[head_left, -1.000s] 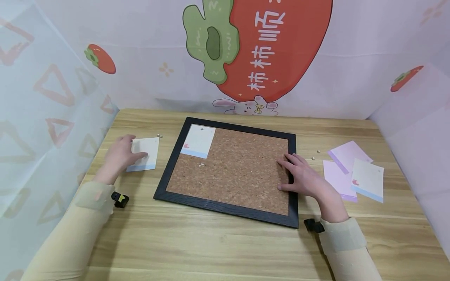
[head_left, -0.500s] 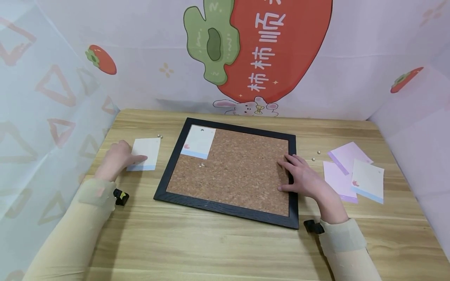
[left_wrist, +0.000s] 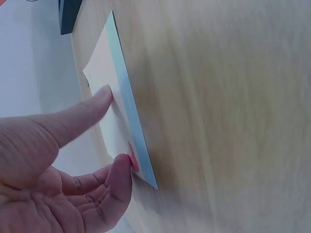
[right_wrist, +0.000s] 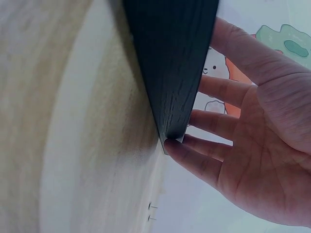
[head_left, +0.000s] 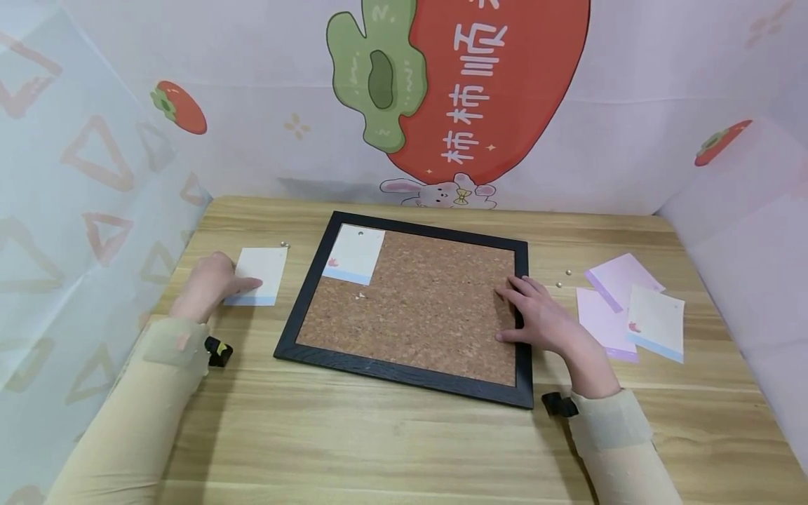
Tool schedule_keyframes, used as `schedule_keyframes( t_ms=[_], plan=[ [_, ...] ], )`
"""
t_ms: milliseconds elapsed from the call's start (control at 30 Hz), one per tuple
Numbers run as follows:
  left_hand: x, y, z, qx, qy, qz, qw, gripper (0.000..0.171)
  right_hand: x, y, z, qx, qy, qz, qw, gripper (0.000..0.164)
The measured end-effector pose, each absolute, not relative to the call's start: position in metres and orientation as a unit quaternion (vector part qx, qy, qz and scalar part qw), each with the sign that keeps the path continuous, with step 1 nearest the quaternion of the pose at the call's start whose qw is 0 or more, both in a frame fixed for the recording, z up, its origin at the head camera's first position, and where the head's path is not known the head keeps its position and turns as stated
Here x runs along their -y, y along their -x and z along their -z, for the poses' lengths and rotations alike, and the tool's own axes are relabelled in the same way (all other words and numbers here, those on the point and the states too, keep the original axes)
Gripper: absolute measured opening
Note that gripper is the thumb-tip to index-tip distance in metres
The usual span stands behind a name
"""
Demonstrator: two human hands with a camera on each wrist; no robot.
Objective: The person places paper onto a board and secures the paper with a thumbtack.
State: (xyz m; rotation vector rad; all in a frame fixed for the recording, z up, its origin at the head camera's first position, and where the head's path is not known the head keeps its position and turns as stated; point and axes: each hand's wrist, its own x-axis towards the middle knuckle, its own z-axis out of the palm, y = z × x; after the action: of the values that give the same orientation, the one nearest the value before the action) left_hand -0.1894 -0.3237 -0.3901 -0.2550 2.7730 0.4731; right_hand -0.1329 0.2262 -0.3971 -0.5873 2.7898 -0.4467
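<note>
In the head view my left hand (head_left: 211, 280) is at a white note sheet (head_left: 264, 270) with a blue bottom band, lying left of the framed corkboard (head_left: 435, 301). The left wrist view shows the thumb pressed on the sheet's face (left_wrist: 109, 116) and a curled finger at its edge, pinching it. My right hand (head_left: 546, 315) rests over the board's black right rail, fingertips and thumb reaching the cork. Seen from the right wrist, its fingers extend across the black frame (right_wrist: 170, 58). A similar white note (head_left: 355, 252) is pinned at the board's upper left.
Two purple notes (head_left: 621, 277) and a white note (head_left: 656, 326) overlap at the right. Small pushpins (head_left: 558, 285) lie beside the board, with more pins (head_left: 284, 244) behind the left sheet. Tiny pale pieces (head_left: 361, 295) sit on the cork. Fabric walls (head_left: 252, 140) surround the wooden table (head_left: 391, 456).
My left hand's fingers have come down and drawn in at the sheet's left edge; the sheet has shifted slightly. My right hand stays on the board.
</note>
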Motion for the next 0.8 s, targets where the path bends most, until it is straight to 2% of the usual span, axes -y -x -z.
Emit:
schedule_keyframes(
  t_ms=[200,400,800],
  plan=[
    [0.3264,0.1856,0.3886,-0.971,0.082,-0.167,0.149,0.051,-0.2254,0.1362,0.3989,-0.958,0.207,0.154,0.126,0.081],
    [0.3272,0.1836,0.3882,-0.970,0.081,-0.157,0.169,0.073,-0.2241,0.1356,0.3997,-0.958,0.208,0.153,0.126,0.081],
    [0.3198,0.1845,0.3834,-0.973,0.077,-0.159,0.151,0.071,-0.2273,0.1322,0.3982,-0.958,0.201,0.163,0.125,0.081]
  ],
)
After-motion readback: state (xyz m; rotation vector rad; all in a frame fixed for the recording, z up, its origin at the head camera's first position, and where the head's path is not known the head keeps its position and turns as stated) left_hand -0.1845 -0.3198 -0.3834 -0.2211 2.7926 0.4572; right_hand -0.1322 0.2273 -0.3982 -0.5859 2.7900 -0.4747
